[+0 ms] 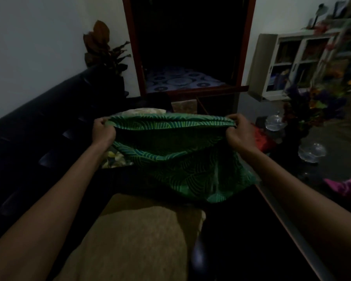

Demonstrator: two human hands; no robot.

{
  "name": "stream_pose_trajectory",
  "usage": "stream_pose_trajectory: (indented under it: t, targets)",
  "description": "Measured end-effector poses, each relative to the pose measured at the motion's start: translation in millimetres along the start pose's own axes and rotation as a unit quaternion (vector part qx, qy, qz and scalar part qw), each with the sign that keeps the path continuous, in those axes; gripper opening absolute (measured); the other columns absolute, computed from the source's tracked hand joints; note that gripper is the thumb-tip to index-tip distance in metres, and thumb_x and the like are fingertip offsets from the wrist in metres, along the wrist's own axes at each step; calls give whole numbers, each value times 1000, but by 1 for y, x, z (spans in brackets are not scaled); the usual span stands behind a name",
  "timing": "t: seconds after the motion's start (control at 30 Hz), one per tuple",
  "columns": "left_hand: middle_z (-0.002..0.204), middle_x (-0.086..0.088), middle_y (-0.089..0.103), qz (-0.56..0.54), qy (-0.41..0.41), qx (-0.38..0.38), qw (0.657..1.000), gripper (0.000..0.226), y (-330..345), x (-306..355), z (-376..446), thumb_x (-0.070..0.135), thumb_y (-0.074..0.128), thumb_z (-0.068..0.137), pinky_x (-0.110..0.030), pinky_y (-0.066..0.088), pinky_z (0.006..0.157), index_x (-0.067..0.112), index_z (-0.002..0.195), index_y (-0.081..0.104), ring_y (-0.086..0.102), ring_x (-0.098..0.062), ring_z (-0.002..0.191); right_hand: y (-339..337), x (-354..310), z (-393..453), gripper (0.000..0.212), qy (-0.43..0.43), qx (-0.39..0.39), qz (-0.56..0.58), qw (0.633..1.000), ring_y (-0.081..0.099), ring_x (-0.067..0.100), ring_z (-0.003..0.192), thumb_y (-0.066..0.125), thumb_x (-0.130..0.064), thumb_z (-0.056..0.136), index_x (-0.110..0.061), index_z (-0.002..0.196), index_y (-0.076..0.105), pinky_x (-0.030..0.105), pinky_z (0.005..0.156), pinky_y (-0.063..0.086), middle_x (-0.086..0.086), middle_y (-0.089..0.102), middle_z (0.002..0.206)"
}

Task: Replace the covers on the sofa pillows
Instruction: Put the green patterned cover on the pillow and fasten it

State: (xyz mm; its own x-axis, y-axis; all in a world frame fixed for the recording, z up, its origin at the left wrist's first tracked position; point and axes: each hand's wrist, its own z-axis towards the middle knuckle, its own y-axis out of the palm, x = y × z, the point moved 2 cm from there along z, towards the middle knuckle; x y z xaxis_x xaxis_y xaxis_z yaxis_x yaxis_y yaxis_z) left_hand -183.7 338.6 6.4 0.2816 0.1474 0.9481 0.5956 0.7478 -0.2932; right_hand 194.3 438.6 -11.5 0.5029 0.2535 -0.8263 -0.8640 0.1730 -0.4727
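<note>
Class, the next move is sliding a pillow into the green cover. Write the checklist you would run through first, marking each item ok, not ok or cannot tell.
1. Left hand grips one end of the green cover opening: ok.
2. Right hand grips the other end: ok.
3. Opening pulled wide, dark gap showing: ok.
4. Cover empty inside: cannot tell, too dark.
5. A bare pillow within reach: the tan cushion lies below the arms: ok.
6. A hand free to lift it: not ok.

Between the hands hangs a matt printed cloth cover (176, 159); left of them, a smooth glossy sofa (28, 138); right, glossy table (292, 199).
</note>
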Motion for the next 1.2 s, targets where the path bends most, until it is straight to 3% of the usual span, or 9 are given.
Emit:
stream_pose_trajectory:
  t: [0.23,0.33,0.57,0.67,0.77,0.9,1.03,1.13,1.2]
  targets:
    - [105,-2,51,-10,251,155,956,44,-26,20,43,-1,33,74,-19,37,88,37,94,39,50,-16,101,49,-5,23,65,-178,47,76,980,60,10,94,55,9,61,-12,122,58,18,81,48,-1,64,107]
    - [120,-19,55,92,159,85,979,38,-20,-44,56,-4,37,85,-31,38,97,21,109,50,52,-28,112,96,50,0,62,-122,-63,-29,990,64,21,103,65,-10,68,-29,126,53,42,85,55,-2,61,117]
    - [120,-17,67,240,-136,-54,960,43,0,-188,60,22,53,82,-46,52,88,10,122,65,63,-42,107,156,151,-71,58,180,-219,-201,938,61,34,107,71,-48,78,-24,127,50,44,93,53,8,51,123]
    - [99,-14,68,185,-205,-45,960,19,7,-197,47,14,55,91,-31,50,61,7,103,67,64,-33,83,165,174,-79,43,217,-245,-162,931,66,29,100,72,-39,80,-18,116,60,39,88,56,7,66,112]
    - [86,-7,61,85,-278,-24,956,24,15,-210,55,7,58,95,-21,46,41,3,118,63,55,-18,66,170,180,-83,21,227,-265,-83,933,70,21,87,74,-26,87,-20,104,63,33,78,58,5,68,100]
    - [120,-14,64,41,-310,-57,948,43,24,-214,43,1,66,87,-28,59,70,0,129,59,65,-24,96,179,183,-94,25,274,-242,41,930,70,14,55,72,-2,89,-7,112,64,26,49,58,11,71,98]
    - [146,-16,30,264,-104,-96,954,79,45,-182,-19,17,81,76,-33,45,101,8,142,38,49,-22,112,188,194,-104,22,297,-202,120,925,73,25,80,76,4,86,-13,98,67,40,64,64,16,71,111]
    - [126,1,49,250,72,-203,944,45,84,-158,-92,29,78,82,-37,51,97,24,120,55,57,-14,106,188,200,-110,24,261,-183,103,942,71,23,99,83,-8,82,-23,93,69,42,91,59,8,74,106]
    - [111,14,65,266,90,-365,888,36,109,-156,-131,58,71,82,-38,53,95,32,106,65,62,-5,101,186,199,-114,24,254,-177,116,944,69,19,100,83,-6,81,-22,93,69,39,94,57,5,73,103]
